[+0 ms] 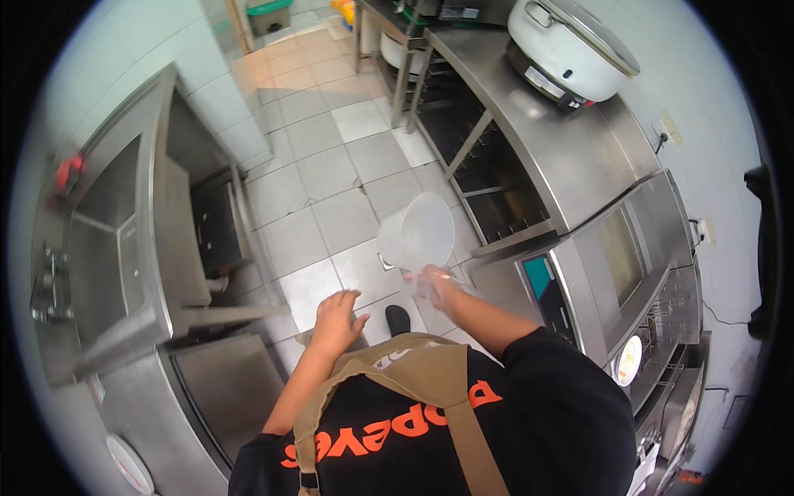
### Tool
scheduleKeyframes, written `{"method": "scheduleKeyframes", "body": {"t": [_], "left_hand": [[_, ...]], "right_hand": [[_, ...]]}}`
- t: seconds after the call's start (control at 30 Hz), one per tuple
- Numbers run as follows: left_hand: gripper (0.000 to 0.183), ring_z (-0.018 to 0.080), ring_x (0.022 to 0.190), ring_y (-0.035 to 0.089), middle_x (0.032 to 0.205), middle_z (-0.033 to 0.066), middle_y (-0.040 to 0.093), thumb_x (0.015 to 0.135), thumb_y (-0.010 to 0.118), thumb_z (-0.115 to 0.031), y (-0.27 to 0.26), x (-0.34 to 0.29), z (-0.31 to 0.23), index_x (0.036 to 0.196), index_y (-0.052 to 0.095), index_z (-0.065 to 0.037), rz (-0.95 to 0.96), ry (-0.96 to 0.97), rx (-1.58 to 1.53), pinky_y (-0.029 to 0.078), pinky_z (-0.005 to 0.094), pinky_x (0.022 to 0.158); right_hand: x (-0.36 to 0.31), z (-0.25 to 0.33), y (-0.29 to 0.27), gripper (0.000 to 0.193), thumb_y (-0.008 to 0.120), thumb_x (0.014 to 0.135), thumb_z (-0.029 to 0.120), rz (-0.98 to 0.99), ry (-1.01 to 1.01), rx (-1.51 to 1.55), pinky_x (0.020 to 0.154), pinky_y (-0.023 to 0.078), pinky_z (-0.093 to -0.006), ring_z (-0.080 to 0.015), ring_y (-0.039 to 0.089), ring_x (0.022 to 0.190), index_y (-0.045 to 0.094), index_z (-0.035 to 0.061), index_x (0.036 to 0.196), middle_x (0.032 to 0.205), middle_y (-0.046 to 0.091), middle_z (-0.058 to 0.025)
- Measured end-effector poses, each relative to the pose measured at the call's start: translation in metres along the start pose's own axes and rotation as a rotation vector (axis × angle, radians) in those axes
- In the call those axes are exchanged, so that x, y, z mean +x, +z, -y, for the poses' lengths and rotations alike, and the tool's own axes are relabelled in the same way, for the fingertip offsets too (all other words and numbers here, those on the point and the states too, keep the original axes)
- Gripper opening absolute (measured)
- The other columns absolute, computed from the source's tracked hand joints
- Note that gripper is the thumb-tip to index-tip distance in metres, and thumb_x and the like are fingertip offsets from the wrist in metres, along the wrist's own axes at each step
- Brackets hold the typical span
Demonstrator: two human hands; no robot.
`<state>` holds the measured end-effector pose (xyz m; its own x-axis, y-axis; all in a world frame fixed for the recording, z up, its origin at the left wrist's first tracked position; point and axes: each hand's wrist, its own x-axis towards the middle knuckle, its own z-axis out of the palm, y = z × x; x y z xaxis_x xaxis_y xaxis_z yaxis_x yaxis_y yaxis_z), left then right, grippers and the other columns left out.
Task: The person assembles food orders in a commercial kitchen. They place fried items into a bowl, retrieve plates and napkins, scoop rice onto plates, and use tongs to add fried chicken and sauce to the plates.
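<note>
A round, translucent whitish plastic container [418, 231] is out in front of me above the tiled floor. My right hand [434, 285] grips it at its near lower side; the fingers are partly blurred, and whether a handle lies under them I cannot tell. Some clear plastic shows around that wrist and hand. To the left, my left hand [336, 321] is held in the air in front of my apron [397, 372], fingers stretched out and nothing in them. It is apart from the container.
A steel sink [157, 273] stands along the left wall. On the right, a steel table [538, 140] bears a large white rice cooker [571, 54]. Nearer, steel equipment [579, 273] has a white bowl [629, 360] by it. Tiled floor [339, 219] runs ahead between them.
</note>
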<state>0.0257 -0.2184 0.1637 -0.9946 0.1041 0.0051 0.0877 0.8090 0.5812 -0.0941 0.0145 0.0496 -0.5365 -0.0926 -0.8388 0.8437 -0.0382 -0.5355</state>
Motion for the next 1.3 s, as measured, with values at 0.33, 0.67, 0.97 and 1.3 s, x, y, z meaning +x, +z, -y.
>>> {"method": "scheduleKeyframes", "body": {"t": [0.33, 0.67, 0.97, 1.3], "left_hand": [[0.035, 0.0323, 0.092, 0.063, 0.101, 0.0177, 0.065, 0.084, 0.065, -0.03, 0.076, -0.044, 0.183, 0.104, 0.062, -0.002, 0.385, -0.909, -0.306, 0.05, 0.041, 0.082], [0.025, 0.0246, 0.086, 0.065, 0.094, 0.0137, 0.066, 0.085, 0.06, -0.023, 0.067, -0.029, 0.218, 0.102, 0.062, -0.004, 0.528, -1.156, -0.25, 0.051, 0.0354, 0.077], [0.025, 0.024, 0.093, 0.063, 0.102, 0.0151, 0.064, 0.084, 0.06, -0.017, 0.14, 0.048, 0.169, 0.105, 0.061, -0.004, 0.446, -1.075, -0.121, 0.05, 0.0355, 0.081], [0.029, 0.0286, 0.101, 0.061, 0.107, 0.0164, 0.062, 0.084, 0.061, -0.019, 0.173, 0.032, 0.125, 0.108, 0.061, -0.002, 0.292, -1.247, -0.314, 0.049, 0.0367, 0.086]], "right_hand": [[0.129, 0.056, -0.156, 0.038, 0.042, 0.094, 0.031, -0.426, 0.038, 0.302, 0.081, 0.042, -0.0534, -0.024, 0.058, 0.103, 0.042, 0.0166, 0.129, 0.111, 0.064, -0.0071], [0.261, 0.107, -0.175, 0.049, 0.049, 0.092, 0.032, -0.41, 0.049, 0.368, 0.103, 0.033, -0.0488, -0.0234, 0.046, 0.122, 0.04, 0.0078, 0.134, 0.133, 0.049, -0.0096], [0.398, 0.098, -0.292, 0.059, 0.055, 0.091, 0.029, -0.284, 0.082, -1.503, 0.107, 0.036, -0.0383, -0.0285, 0.04, 0.131, 0.034, -0.0007, 0.138, 0.147, 0.034, -0.0139], [0.421, 0.105, -0.336, 0.059, 0.06, 0.084, 0.044, -0.756, 0.003, -1.088, 0.095, 0.042, -0.0368, -0.028, 0.053, 0.116, 0.051, 0.0063, 0.129, 0.127, 0.054, -0.0151]]}}
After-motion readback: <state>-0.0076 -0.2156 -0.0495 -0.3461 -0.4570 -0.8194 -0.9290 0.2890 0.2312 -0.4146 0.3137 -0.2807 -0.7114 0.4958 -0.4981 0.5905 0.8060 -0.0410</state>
